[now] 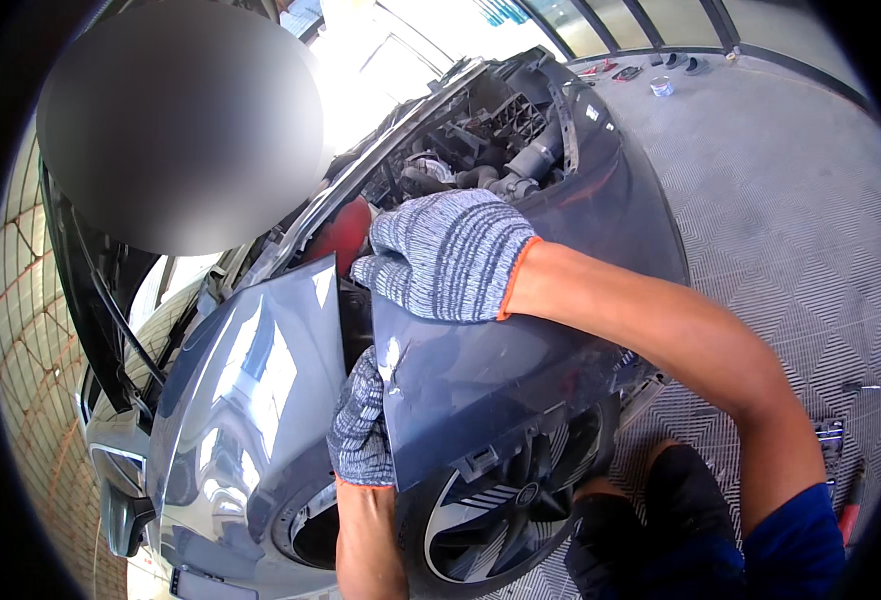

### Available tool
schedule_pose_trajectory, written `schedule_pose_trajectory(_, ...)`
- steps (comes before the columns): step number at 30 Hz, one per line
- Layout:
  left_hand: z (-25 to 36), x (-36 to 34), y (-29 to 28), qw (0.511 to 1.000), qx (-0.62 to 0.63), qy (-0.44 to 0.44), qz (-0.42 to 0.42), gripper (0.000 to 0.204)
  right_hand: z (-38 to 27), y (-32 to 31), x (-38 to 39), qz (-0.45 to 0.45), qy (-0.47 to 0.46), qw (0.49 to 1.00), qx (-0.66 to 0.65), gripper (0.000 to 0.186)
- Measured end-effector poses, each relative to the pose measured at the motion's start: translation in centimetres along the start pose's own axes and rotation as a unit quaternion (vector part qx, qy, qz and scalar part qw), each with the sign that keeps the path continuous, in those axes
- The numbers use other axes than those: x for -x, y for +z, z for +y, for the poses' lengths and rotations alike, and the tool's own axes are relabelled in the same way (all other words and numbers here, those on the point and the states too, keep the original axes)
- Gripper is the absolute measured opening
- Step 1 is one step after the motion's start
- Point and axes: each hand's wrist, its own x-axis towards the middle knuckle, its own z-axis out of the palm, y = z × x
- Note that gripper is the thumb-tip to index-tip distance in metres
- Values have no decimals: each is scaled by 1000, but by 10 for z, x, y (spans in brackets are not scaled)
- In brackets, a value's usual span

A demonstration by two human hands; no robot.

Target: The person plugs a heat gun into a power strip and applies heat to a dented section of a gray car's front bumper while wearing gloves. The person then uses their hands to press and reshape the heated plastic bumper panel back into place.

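Note:
Both my hands wear grey striped knit gloves with orange cuffs. My right hand is closed over the upper edge of a dark grey bumper cover, near its corner. Lower down, my left hand is closed around the same panel's left side edge, its fingertips partly hidden. A pale scuff marks the cover beside that edge. A dark gap separates the cover from the shiny grey fender to the left. In the gap's upper end shows a red rounded shape that I cannot identify.
Beyond the cover lies the exposed engine bay with hoses and black parts. A wheel stands below, and a side mirror juts out at left. Tools lie on the patterned floor at right. A blurred round patch hides the upper left.

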Motion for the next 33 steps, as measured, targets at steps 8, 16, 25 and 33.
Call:
schedule_pose_trajectory(8, 12, 9, 25, 996, 49, -23, 74, 41, -2, -13, 2, -16, 17, 1000, -10, 52)
schedule_pose_trajectory(16, 4, 4, 12, 998, 54, 10, 13, 43, 2, -10, -1, -12, 2, 1000, -5, 52)
schedule_pose_trajectory(25, 11, 6, 17, 993, 109, -27, -24, 45, 1, -13, 2, -17, -10, 999, -27, 47)
schedule_pose_trajectory(33, 1, 8, 16, 993, 72, -11, 94, 39, 7, 4, -4, 37, -39, 999, -1, 47)
